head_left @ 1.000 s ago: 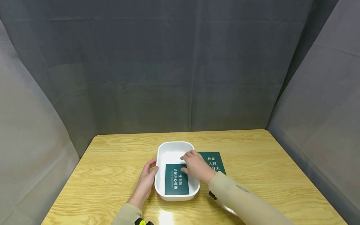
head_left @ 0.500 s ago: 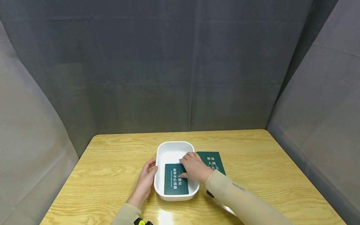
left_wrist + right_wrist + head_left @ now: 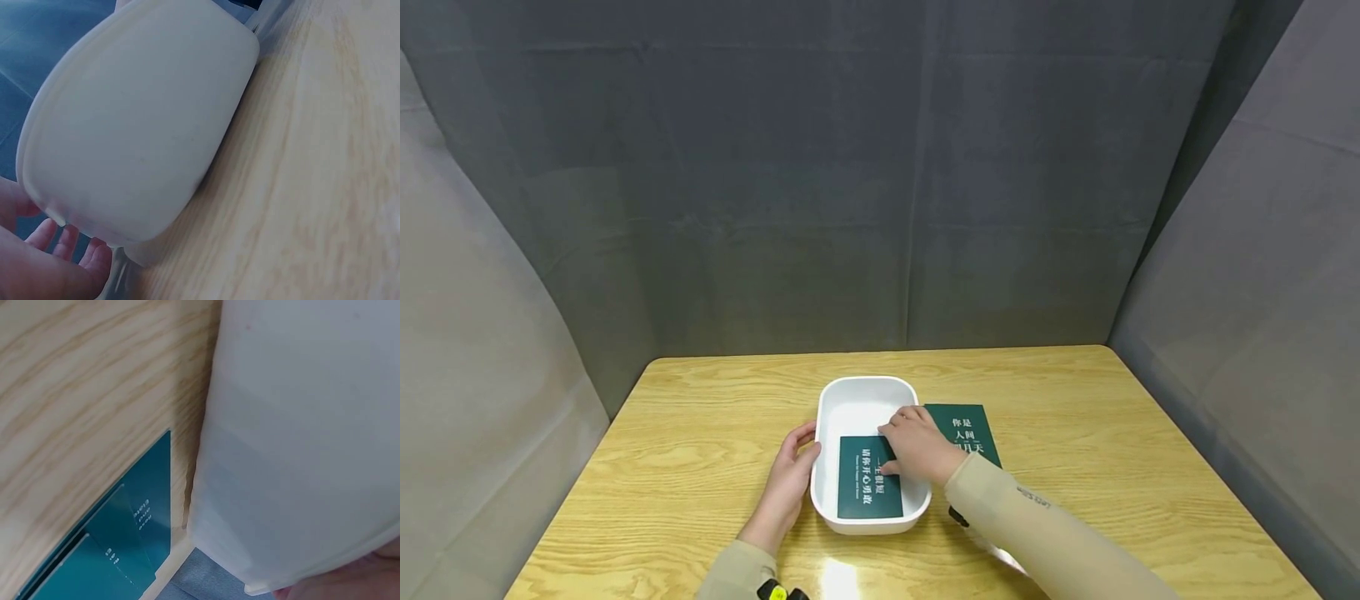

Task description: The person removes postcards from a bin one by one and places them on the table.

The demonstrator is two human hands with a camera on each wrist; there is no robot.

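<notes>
A white rectangular tub (image 3: 855, 400) stands mid-table. A dark green card (image 3: 867, 490) with white lettering lies flat in its bottom. My right hand (image 3: 913, 446) reaches over the tub's right rim, its fingers curled over the card's far right corner and its thumb on the card's face. My left hand (image 3: 790, 479) rests with relaxed fingers against the tub's left outer wall. The left wrist view shows that wall (image 3: 144, 125) close up with my fingertips (image 3: 69, 247) beside it. A second green card (image 3: 967, 423) lies on the table just right of the tub, also in the right wrist view (image 3: 112, 544).
The wooden table (image 3: 1112, 467) is enclosed by grey fabric walls (image 3: 880, 208) at the back and on both sides. The right wrist view shows the tub's outer wall (image 3: 300, 444) next to the wood (image 3: 75, 375).
My right hand and the card in the tub have shifted slightly left and toward me over the last second. The left hand has stayed against the tub wall.
</notes>
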